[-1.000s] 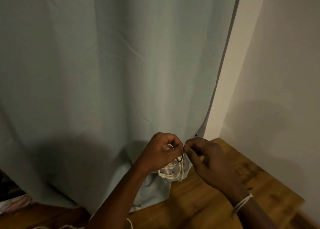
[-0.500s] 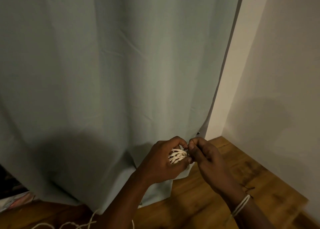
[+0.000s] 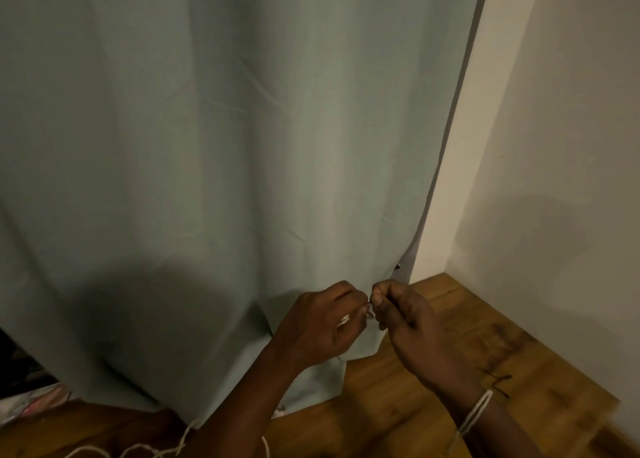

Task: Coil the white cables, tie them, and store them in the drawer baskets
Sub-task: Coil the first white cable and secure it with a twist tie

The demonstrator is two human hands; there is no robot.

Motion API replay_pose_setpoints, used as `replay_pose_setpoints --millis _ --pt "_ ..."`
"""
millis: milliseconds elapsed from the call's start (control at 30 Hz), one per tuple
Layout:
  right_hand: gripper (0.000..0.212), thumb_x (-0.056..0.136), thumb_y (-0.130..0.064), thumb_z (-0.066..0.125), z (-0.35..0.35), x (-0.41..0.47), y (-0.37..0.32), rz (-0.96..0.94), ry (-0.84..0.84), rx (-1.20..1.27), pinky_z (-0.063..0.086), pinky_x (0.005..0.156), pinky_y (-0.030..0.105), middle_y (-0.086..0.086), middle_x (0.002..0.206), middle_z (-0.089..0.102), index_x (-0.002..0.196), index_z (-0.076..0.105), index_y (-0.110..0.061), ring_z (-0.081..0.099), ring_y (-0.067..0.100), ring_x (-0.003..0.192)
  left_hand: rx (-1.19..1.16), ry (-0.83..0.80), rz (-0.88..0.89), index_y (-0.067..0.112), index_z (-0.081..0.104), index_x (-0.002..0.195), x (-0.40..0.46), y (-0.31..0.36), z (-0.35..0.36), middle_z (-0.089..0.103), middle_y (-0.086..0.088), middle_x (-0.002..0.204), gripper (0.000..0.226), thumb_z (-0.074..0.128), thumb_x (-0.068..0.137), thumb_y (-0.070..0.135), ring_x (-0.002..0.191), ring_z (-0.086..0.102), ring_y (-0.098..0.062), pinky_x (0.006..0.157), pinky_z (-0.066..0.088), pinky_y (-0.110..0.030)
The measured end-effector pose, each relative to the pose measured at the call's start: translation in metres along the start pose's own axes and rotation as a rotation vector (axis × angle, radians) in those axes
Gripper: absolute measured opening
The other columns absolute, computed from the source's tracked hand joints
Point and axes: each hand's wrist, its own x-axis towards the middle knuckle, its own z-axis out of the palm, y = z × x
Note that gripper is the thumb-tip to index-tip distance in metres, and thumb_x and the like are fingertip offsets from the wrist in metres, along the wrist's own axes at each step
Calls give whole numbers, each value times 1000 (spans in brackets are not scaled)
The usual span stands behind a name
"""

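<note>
My left hand (image 3: 325, 322) grips a small bundle of coiled white cable (image 3: 345, 320); only a sliver of it shows between the curled fingers. My right hand (image 3: 403, 314) sits close against the left, thumb and forefinger pinching a thin dark tie (image 3: 370, 301) at the bundle's top. Both hands hover low in front of the curtain, above the floor. A loose white cable (image 3: 152, 452) trails across the floor at the bottom left. No drawer or basket is in view.
A pale blue-grey curtain (image 3: 225, 146) hangs across most of the view, reaching the wooden floor (image 3: 450, 371). White walls (image 3: 554, 146) meet in a corner on the right. Pale items (image 3: 31, 402) lie at the far left under the curtain's edge.
The coil hung below my left hand a second ago; now the left fingers have closed round it and hide most of it. Both hands stay together at the same spot.
</note>
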Motion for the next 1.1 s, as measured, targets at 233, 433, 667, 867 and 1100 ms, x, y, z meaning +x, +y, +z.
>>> replay_pose_setpoints --millis 233,433,667,867,1100 --pt "24 99 -20 49 1 -6 2 76 -14 220 51 65 22 2 71 64 87 65 -6 59 9 68 -275 114 -118 11 69 95 -6 -2 4 69 3 86 11 64 91 20 77 65 -5 71 51 -14" --pt "22 101 -13 50 -1 -3 8 -20 -4 -20 53 62 19 -1 72 65 85 65 -10 62 10 67 -398 171 -198 10 70 87 -9 -4 4 71 6 78 5 72 83 12 71 68 -6 64 50 -13" --pt "42 95 -45 28 -19 3 3 -419 -274 -769 48 67 26 -3 83 60 97 62 -20 53 9 72 -419 33 -226 16 68 86 -6 -7 2 70 7 75 9 73 82 22 69 68 -8 63 51 -15" --pt "31 96 -39 44 -25 15 14 -349 -316 -436 39 51 26 -16 57 44 65 41 -42 47 6 52 -450 -92 -165 14 71 91 -1 -2 -5 70 12 79 12 75 81 19 71 68 -3 63 49 -12" --pt "35 79 -34 45 -12 -5 21 -61 -149 83 33 49 24 -3 49 41 50 45 -16 38 6 47 -334 -183 -39 14 65 93 2 8 -7 64 15 82 13 70 87 25 73 59 5 68 42 -7"
